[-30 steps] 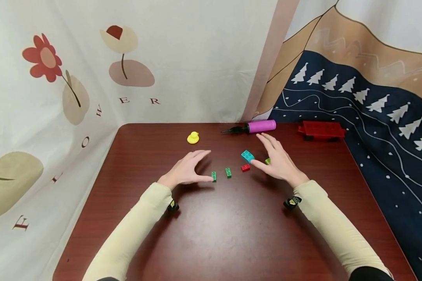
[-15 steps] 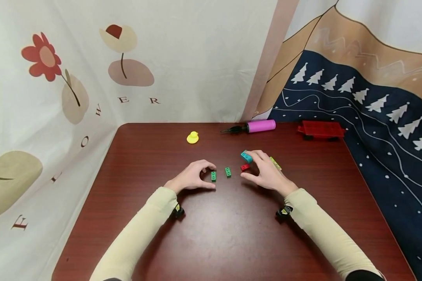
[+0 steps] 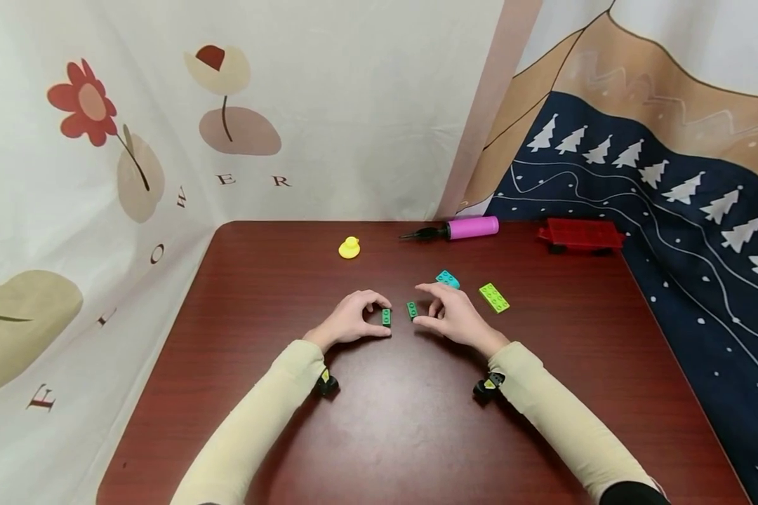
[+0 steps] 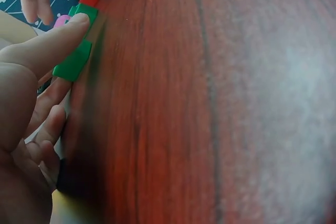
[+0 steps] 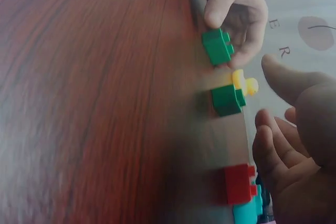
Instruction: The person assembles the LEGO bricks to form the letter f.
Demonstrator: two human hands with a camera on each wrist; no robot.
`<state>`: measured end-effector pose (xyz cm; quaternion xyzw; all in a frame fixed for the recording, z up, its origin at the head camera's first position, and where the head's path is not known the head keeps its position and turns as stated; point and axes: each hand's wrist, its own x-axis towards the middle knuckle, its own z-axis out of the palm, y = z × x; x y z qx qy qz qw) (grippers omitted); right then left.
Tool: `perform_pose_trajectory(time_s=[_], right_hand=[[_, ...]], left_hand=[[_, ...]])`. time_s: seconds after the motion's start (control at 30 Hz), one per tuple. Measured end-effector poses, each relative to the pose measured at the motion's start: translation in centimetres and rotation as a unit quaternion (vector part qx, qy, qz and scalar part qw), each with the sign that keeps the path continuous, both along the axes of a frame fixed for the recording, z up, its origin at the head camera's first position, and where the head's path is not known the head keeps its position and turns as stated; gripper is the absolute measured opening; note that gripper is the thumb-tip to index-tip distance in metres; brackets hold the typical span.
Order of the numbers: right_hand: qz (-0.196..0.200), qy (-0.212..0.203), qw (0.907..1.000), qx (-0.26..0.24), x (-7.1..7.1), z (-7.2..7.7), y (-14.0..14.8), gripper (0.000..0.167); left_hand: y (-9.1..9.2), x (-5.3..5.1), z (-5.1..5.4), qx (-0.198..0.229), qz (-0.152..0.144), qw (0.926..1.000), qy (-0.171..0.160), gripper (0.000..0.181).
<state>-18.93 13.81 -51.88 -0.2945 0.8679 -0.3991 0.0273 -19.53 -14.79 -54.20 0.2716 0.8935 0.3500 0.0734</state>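
Note:
In the head view the left hand (image 3: 349, 320) pinches a small green brick (image 3: 387, 318) between thumb and fingers; the right wrist view also shows that hand (image 5: 239, 11) around the brick (image 5: 216, 46). A second green brick (image 3: 412, 310) lies just right of it. The right hand (image 3: 457, 319) is beside this second brick, thumb and forefinger apart, nothing between them. Its other fingers are bent. The right wrist view shows the second brick (image 5: 227, 100) apart from the right hand (image 5: 302, 140). A red brick (image 5: 238, 184) is hidden from the head view behind the right hand.
A cyan brick (image 3: 447, 278) sits right behind the right hand, and a lime brick (image 3: 494, 298) lies to its right. Farther back are a yellow duck (image 3: 349, 247), a purple pump (image 3: 472, 227) and a red toy cart (image 3: 582, 235) near the table's rear edge.
The left hand has moved right and closed round the left green brick. The right hand has come left and nearer, from the cyan and lime bricks, across the red one to the second green brick.

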Motion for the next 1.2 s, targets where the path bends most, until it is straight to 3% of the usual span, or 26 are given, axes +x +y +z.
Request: perform_pose_trajectory(time_s=[0.2, 0.53, 0.77, 1.2], right_hand=[[-0.013, -0.051, 0.9981, 0.033, 0.0, -0.2, -0.9, 0.062], [-0.005, -0.015, 0.9993, 0.034, -0.2, -1.1, -1.8, 0.052], [-0.014, -0.006, 0.9991, 0.039, -0.3, -1.4, -1.9, 0.041], [-0.020, -0.018, 0.9996, 0.012, -0.3, -1.2, -2.2, 0.038]], left_hand=[[0.2, 0.2, 0.0, 0.000, 0.018, 0.9998, -0.009, 0.042], [0.9, -0.3, 0.0, 0.023, 0.055, 0.9974, -0.040, 0.037], [1.4, -0.6, -0.3, 0.025, 0.082, 0.9961, -0.025, 0.039], [1.5, -0.4, -0.9, 0.023, 0.115, 0.9931, -0.009, 0.040]])
